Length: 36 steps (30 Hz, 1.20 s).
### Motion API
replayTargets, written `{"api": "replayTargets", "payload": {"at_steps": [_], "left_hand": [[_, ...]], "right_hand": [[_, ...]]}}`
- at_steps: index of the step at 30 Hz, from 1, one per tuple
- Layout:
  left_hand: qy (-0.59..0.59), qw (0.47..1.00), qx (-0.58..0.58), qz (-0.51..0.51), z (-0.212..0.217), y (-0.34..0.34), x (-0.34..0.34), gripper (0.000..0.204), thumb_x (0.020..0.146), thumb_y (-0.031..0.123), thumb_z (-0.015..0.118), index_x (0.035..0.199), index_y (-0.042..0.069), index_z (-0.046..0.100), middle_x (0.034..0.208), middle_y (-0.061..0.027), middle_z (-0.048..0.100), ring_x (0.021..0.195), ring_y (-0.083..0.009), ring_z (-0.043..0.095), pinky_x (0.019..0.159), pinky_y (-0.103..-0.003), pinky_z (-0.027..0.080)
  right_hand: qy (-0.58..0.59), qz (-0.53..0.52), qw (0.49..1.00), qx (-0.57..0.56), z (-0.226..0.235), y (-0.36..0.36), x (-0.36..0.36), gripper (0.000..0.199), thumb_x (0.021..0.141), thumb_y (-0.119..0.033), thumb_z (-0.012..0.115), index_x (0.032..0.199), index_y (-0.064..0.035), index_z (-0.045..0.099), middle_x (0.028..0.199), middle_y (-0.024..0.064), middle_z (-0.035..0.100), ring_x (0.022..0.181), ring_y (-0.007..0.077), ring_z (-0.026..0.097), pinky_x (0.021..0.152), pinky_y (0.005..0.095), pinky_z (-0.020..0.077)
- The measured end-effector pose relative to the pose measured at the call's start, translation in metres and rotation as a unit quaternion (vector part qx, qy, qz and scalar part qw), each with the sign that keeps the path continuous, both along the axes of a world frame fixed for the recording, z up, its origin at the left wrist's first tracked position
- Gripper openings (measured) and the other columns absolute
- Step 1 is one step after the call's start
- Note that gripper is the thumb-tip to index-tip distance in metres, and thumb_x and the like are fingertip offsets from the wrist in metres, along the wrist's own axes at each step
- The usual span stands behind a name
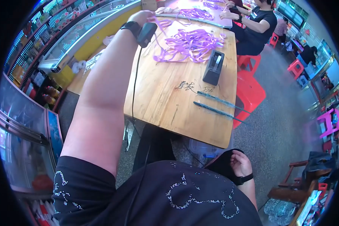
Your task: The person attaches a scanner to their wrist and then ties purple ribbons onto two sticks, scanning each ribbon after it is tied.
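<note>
My left arm reaches across the wooden table (165, 86). My left hand (142, 17) is at its far left part, its fingers closed on a strand of purple ribbon (162, 25). A small black box with a cable (147, 34) is strapped at that wrist. Just right of it lies a loose, tangled heap of purple ribbons (192, 44). My right hand (241, 164) rests low by my lap, below the table's near edge, fingers curled and nothing visible in them. A black wristband is on it.
A black tape dispenser (214, 67) and two slim dark green rods (214, 109) lie at the table's right side. Red plastic stools (248, 92) stand beside it. A person in black (261, 26) works at more ribbons beyond. A glass display counter (69, 49) runs along the left.
</note>
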<state>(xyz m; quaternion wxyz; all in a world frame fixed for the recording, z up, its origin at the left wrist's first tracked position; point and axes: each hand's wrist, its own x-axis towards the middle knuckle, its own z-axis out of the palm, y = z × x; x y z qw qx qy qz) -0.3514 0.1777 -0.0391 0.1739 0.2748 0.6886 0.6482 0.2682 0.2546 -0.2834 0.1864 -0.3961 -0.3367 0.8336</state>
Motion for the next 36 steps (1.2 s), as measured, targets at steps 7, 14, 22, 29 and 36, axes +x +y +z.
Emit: {"api": "replayTargets", "payload": {"at_steps": [7, 14, 22, 29, 36], "left_hand": [[0.573, 0.759, -0.200, 0.235, 0.069, -0.003, 0.051, 0.005, 0.078, 0.010, 0.059, 0.081, 0.007, 0.063, 0.084, -0.0044, 0.065, 0.062, -0.0156, 0.060, 0.052, -0.030, 0.046], [0.350, 0.907, 0.227, -0.064, 0.139, 0.013, 0.177, 0.020, 0.078, 0.007, 0.058, 0.098, 0.004, 0.063, 0.088, -0.0076, 0.065, 0.077, -0.0152, 0.061, 0.062, -0.029, 0.048], [0.200, 0.964, 0.167, -0.052, 0.119, 0.040, 0.155, 0.016, 0.085, 0.010, 0.055, 0.096, 0.000, 0.060, 0.088, -0.0084, 0.062, 0.078, -0.0140, 0.058, 0.058, -0.026, 0.048], [0.115, 0.982, 0.129, -0.081, 0.111, 0.039, 0.221, 0.016, 0.089, 0.013, 0.050, 0.094, 0.001, 0.059, 0.077, -0.0083, 0.059, 0.062, -0.0151, 0.057, 0.049, -0.026, 0.045], [0.255, 0.889, -0.022, -0.379, 0.026, -0.002, 0.324, 0.020, 0.087, 0.015, 0.055, 0.100, 0.003, 0.065, 0.083, -0.0041, 0.065, 0.072, -0.0096, 0.060, 0.065, -0.021, 0.048]], "right_hand": [[0.022, -0.001, 1.000, 0.008, 0.000, 0.009, 0.013, 0.019, 0.083, -0.004, 0.052, 0.100, -0.0021, 0.060, 0.081, 0.0058, 0.063, 0.071, 0.0147, 0.057, 0.068, 0.0261, 0.0460], [0.071, 0.009, 0.997, 0.038, 0.019, 0.027, 0.008, 0.020, 0.085, -0.004, 0.051, 0.102, -0.0019, 0.060, 0.082, 0.0057, 0.063, 0.072, 0.0135, 0.057, 0.067, 0.0248, 0.0464], [0.084, 0.012, 0.995, 0.045, 0.025, 0.035, 0.021, 0.019, 0.086, -0.003, 0.050, 0.102, -0.0027, 0.060, 0.080, 0.0051, 0.063, 0.069, 0.0135, 0.059, 0.064, 0.0248, 0.0489], [0.145, 0.046, 0.980, 0.127, 0.065, 0.039, 0.003, 0.028, 0.086, -0.007, 0.053, 0.113, -0.0014, 0.055, 0.087, 0.0060, 0.062, 0.071, 0.0116, 0.059, 0.065, 0.0223, 0.0489], [0.198, 0.080, 0.918, 0.335, 0.159, -0.021, -0.077, 0.055, 0.082, -0.001, 0.057, 0.134, -0.0030, 0.037, 0.124, 0.0108, 0.047, 0.081, 0.0111, 0.058, 0.068, 0.0204, 0.0454]]}}
